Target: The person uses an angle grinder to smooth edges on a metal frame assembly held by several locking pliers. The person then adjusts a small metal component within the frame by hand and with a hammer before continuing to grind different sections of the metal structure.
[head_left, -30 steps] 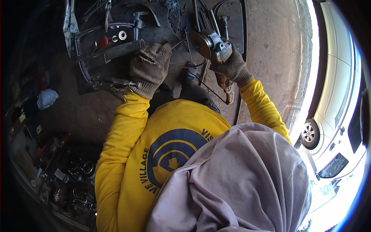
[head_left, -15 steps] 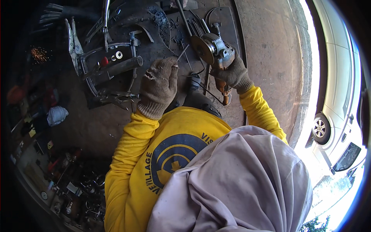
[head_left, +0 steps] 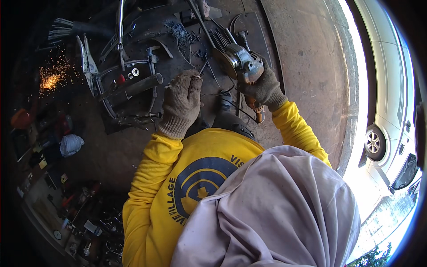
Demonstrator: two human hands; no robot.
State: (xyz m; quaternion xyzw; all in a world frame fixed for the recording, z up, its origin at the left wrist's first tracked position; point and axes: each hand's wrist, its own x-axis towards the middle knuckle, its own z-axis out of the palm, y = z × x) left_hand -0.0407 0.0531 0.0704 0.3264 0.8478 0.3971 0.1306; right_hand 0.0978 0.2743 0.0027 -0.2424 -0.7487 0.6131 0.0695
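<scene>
My left hand [head_left: 180, 103], in a brown knitted glove, is closed, with a thin metal rod [head_left: 203, 68] poking out from its fingertips. In the same kind of glove, my right hand [head_left: 266, 88] wraps around an angle grinder [head_left: 249, 63]. The grinder's disc [head_left: 226, 63] faces left, toward the rod, with a gap between them. Left of my left hand sits a curved metal frame [head_left: 153, 94] with a thick metal pipe [head_left: 141, 84] lying across it. Locking pliers [head_left: 90, 63] are clamped at the frame's left side.
A dark metal plate [head_left: 262, 40] under the work carries small metal scraps [head_left: 198, 42] and blue-grey shavings [head_left: 178, 32]. Orange sparks [head_left: 52, 80] fly at far left. A cord [head_left: 240, 107] hangs near my legs. Cluttered tools [head_left: 95, 222] lie lower left; a pale car [head_left: 387, 89] stands at right.
The sparks at far left have grown larger and brighter. The view has shifted a little. Both hands keep their hold, with the grinder now slightly farther left in the picture.
</scene>
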